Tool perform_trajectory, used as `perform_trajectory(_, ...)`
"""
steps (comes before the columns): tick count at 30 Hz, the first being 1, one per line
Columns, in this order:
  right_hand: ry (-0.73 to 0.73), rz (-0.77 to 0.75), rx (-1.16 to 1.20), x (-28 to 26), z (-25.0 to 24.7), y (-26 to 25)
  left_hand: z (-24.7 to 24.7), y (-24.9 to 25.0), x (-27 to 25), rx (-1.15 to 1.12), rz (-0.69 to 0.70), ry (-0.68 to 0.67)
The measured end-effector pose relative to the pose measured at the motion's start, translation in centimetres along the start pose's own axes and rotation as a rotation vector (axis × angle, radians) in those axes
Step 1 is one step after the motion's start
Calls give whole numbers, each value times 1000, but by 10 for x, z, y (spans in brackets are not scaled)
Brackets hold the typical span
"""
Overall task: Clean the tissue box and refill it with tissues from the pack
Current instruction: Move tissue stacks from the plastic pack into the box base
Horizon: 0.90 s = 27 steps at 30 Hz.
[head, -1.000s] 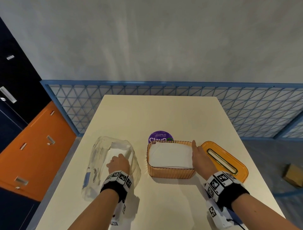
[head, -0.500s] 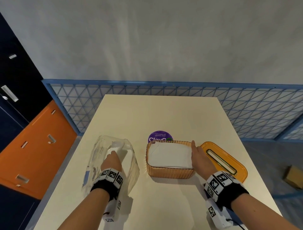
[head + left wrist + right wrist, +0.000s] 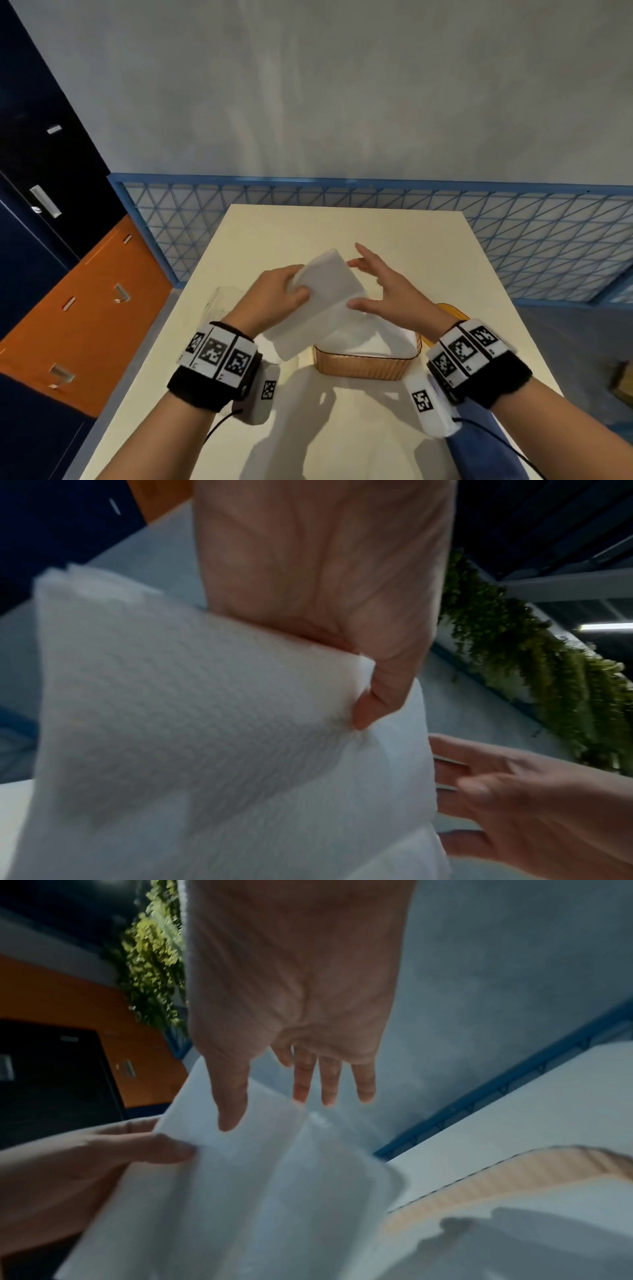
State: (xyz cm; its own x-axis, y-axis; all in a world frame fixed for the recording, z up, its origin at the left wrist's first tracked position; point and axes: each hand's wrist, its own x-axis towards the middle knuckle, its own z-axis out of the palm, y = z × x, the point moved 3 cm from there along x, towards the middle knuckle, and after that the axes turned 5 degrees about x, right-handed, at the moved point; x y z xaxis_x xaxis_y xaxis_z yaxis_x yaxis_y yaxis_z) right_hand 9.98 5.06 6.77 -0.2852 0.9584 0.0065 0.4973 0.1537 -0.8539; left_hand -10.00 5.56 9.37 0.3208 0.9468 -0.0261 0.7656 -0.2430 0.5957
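My left hand grips a white stack of tissues by its left edge and holds it tilted in the air above the table. The same stack fills the left wrist view, pinched under my thumb. My right hand is spread with straight fingers at the stack's right side, the thumb close to the paper. Below sits the amber ribbed tissue box, open-topped with white tissues inside it. The clear plastic pack lies left, mostly hidden behind my left wrist.
The orange lid shows only as a sliver behind my right wrist. A cream table carries everything. A blue mesh fence runs behind it, and orange and dark cabinets stand at the left.
My left hand has pulled a tissue stack out of the pack and lifted it over the box. My right hand left the box edge and rose to meet the stack.
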Motion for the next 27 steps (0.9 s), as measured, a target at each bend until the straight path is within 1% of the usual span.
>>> perform_trajectory(1,2,10,60,1,1,-3,3,8,2,-14,22,-23)
perform_trajectory(3,37,45,153,1,-1,-6,7,20,6,-27,72,-10)
perform_trajectory(6,66,79,165,-5,-12,-3,3,28,10,-20,127,97)
perform_trajectory(8,78,118,207,-11,-22,-1,-2,30,11,-31,122,166)
perform_trajectory(10,107,182,320,-16,-31,1,-2,29,15,-58,92,216)
perform_trajectory(12,110,192,510,-19,-36,-4,4,24,21,-162,24,195)
perform_trajectory(13,94,190,668,-20,-36,-9,11,19,24,-238,-23,162)
perform_trajectory(15,21,191,992,-22,-38,-21,29,7,30,-443,-144,49)
perform_trajectory(16,-11,179,1051,-21,-40,-27,38,3,30,-580,-199,-20)
perform_trajectory(17,-23,165,1015,-20,-42,-31,48,1,28,-714,-243,-82)
perform_trajectory(18,-5,147,899,-18,-43,-31,58,0,27,-814,-259,-136)
perform_trajectory(19,45,125,690,-16,-46,-30,66,2,26,-865,-240,-182)
perform_trajectory(21,178,84,131,-14,-52,-23,76,10,24,-881,-170,-246)
perform_trajectory(22,206,81,-78,-12,-53,-19,77,15,23,-880,-144,-272)
perform_trajectory(23,187,117,-182,-11,-53,-14,79,19,22,-880,-118,-301)
perform_trajectory(24,126,174,-215,-10,-53,-10,79,22,22,-878,-93,-331)
perform_trajectory(26,-31,273,-195,-8,-50,-4,82,25,23,-841,-89,-388)
perform_trajectory(27,-88,287,-178,-8,-50,-2,83,25,23,-809,-107,-403)
